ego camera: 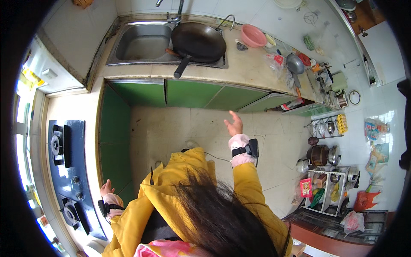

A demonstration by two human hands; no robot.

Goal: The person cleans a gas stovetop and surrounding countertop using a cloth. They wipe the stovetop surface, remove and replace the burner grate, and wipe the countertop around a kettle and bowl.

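Observation:
My right hand reaches out over the tiled floor, fingers apart and nothing in it, just short of the green cabinet doors. Low on the left, my left hand is held beside the edge of the counter with the gas hob; it holds nothing that I can see, and its fingers are partly spread. Ahead, a dark wok rests across the right part of the steel sink, its black handle pointing towards me. A pink plastic basin stands on the counter right of the wok.
A metal ladle or small pan, a cleaver and plastic bags crowd the counter's right end. One cabinet door below stands ajar. A white wheeled rack, pots and a dish rack line the right wall. A cable crosses the floor.

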